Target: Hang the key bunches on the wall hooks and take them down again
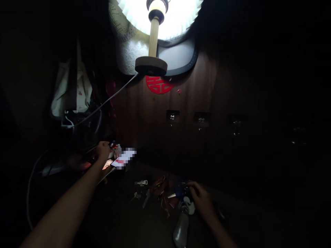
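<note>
In the dim light my left hand (103,150) reaches to the back left, fingers curled among small items. Beside it is a phone (123,159) with a bright, blurred-out screen. What the left fingers hold, if anything, is hidden. My right hand (200,196) is at a dark pile, its thumb and finger drawn together at a small, dim item. Close by lie a blue item (178,191), white discs (190,207) and a brown cord or strap (159,187). Several loose keys (141,183) lie left of the pile. A smooth, grey, elongated object (180,230) sits in front.
A lit lamp (154,38) hangs above, its cable (103,103) running down left. Behind it are hats (178,57) and a red paper cutout (158,85) on a dark wooden front with metal fittings (172,117). A pale cloth bag (84,86) hangs left.
</note>
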### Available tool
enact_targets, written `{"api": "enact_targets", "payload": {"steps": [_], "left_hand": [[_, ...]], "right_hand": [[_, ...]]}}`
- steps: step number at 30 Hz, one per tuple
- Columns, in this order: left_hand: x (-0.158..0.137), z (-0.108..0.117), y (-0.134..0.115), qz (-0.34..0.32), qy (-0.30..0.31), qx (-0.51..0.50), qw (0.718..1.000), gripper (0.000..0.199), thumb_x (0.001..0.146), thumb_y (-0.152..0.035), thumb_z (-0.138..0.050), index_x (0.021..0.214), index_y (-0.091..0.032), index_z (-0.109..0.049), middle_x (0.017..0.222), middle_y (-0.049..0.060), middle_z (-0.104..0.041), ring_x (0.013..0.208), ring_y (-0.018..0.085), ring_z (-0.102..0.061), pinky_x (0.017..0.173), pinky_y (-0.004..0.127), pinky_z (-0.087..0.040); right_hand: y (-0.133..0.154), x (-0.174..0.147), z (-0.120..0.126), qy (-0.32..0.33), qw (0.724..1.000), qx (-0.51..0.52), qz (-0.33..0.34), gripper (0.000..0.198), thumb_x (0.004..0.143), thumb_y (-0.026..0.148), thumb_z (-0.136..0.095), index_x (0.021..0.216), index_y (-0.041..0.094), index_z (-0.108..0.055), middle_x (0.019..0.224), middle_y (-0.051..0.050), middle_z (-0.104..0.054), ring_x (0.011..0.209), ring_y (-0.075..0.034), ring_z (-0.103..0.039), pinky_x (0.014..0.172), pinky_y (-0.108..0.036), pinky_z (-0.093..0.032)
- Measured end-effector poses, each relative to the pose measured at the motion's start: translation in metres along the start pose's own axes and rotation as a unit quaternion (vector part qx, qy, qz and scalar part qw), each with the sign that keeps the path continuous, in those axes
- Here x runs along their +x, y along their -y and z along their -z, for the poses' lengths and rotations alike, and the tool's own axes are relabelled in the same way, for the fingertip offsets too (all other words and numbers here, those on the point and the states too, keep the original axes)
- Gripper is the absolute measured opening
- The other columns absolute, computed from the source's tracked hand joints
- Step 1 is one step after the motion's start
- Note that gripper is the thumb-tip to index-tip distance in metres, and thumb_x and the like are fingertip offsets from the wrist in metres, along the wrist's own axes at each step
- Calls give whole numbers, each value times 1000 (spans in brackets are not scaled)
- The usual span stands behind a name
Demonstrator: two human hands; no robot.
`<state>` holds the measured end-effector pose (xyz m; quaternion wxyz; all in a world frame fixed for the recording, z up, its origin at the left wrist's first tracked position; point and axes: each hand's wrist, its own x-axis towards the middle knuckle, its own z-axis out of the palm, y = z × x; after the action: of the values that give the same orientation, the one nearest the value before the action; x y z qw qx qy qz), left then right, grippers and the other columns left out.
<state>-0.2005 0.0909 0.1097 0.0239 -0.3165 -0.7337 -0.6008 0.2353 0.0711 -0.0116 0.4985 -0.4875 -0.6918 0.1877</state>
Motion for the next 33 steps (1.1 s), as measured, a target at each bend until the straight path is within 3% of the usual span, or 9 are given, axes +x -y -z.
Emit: {"api": "enact_targets", "payload": {"steps": [4,9,11,16,20,25,33], "left_hand": [[-15,16,-15,30,14,-44,998,27,76,-18,-39,90,-13,-61,75,5,-63,55,15,-58,48,24,-45],[-47,24,-33,20,14,-82,996,26,78,-26,-38,91,-16,-59,74,2,-60,55,13,-56,47,21,-42],[-72,18,-41,5,31,-112,993,24,78,-30,-39,86,-17,-58,67,-1,-57,52,11,-53,45,20,-40],[-156,-14,-46,-41,140,-178,973,27,81,-40,-39,83,-20,-56,47,-7,-40,41,11,-44,41,20,-34],[-204,-41,-27,-119,202,-150,960,28,84,-39,-36,83,-20,-57,57,-3,-55,51,12,-54,51,21,-40],[-222,-53,-2,-162,226,-109,954,25,86,-33,-36,84,-22,-58,75,1,-65,70,14,-62,63,22,-44],[-222,-45,4,-207,237,-109,943,24,87,-32,-37,84,-22,-58,78,1,-66,74,13,-62,69,23,-44]], "right_hand": [[6,-2,3,0,1000,5,7,25,74,38,-45,79,22,-63,81,-5,-69,79,-22,-64,73,-33,-50],[8,-4,4,-5,1000,0,27,25,76,36,-42,78,21,-63,81,-6,-69,79,-22,-64,72,-32,-50],[8,-5,4,-5,999,-3,33,25,76,35,-42,78,21,-63,82,-6,-69,80,-21,-64,72,-32,-50],[9,-7,4,-9,999,-12,33,26,76,35,-41,79,21,-63,84,-6,-69,82,-21,-64,74,-33,-49],[9,-7,3,-13,999,-27,38,27,75,35,-41,79,20,-64,86,-7,-69,84,-22,-64,75,-33,-50],[10,-7,2,-7,998,-48,42,27,77,34,-41,80,21,-64,89,-7,-70,86,-21,-64,76,-33,-50],[11,-9,0,14,995,-70,63,27,77,32,-39,81,22,-64,89,-6,-69,86,-21,-63,77,-34,-48]]}}
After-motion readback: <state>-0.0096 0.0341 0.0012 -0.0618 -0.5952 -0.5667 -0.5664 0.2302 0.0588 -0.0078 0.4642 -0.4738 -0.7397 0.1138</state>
